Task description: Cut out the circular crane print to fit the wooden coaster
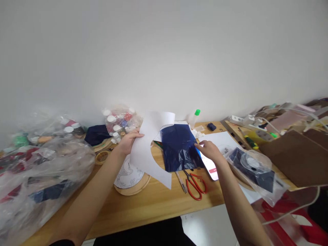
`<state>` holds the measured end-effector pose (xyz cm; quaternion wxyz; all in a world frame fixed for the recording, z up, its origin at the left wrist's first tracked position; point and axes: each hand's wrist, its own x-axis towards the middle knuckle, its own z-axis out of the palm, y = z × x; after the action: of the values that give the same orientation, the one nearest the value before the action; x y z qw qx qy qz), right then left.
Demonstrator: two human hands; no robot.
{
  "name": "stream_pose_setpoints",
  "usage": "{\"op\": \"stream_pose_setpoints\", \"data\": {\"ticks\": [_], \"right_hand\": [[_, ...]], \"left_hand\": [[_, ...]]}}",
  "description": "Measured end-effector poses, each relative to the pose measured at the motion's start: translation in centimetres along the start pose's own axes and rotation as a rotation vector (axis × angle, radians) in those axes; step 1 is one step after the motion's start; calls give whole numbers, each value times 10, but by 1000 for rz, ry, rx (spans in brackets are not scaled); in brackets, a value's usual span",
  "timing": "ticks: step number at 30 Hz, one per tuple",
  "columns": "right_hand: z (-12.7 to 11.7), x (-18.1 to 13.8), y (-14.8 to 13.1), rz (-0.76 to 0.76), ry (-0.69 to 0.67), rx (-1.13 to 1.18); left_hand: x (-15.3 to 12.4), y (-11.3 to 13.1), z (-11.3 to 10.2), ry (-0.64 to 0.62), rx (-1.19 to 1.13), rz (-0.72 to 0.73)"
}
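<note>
My left hand (129, 140) is closed on a sheet of white paper (145, 150) with a round piece cut out of its right side, held up above the table. My right hand (208, 150) pinches the right edge of a dark blue, shiny sheet of carbon paper (176, 147). Below the white paper, a paper disc with a line drawing (126, 174) rests on a round wooden hoop or board (133, 189); the paper hides part of both. Red-handled scissors (195, 186) and a pen (181, 182) lie in front of the carbon paper. Beside my right hand is a lit phone (210, 167).
Plastic bags (56, 177) crowd the left, with a bag of small jars (120, 123) behind. A green-capped bottle (196, 116) stands at the back. To the right are a bagged dark cloth (256, 171), a power strip (237, 119) and brown cardboard (294, 157).
</note>
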<state>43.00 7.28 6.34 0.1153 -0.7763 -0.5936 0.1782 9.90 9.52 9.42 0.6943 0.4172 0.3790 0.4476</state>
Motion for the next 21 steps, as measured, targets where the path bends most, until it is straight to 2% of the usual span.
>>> {"op": "stream_pose_setpoints", "data": {"ticks": [4,7,10,13,16,18,21], "right_hand": [[5,11,-4,9,-29,181],[3,10,-6,-39,-65,379],[-7,-2,-5,-131,-88,590],[-28,-26,1,-175,-53,807],[-57,-55,6,-162,100,1141],[-75,-76,11,-135,254,1178],[-98,-111,28,-118,574,1134]], "left_hand": [[-1,0,4,-27,-13,0],[-2,1,3,-38,-32,1],[-2,1,2,-34,-56,1],[0,1,2,-12,-81,-18],[4,-1,4,26,-107,-70],[9,-3,8,52,-116,-130],[21,-10,19,89,-126,-250]]}}
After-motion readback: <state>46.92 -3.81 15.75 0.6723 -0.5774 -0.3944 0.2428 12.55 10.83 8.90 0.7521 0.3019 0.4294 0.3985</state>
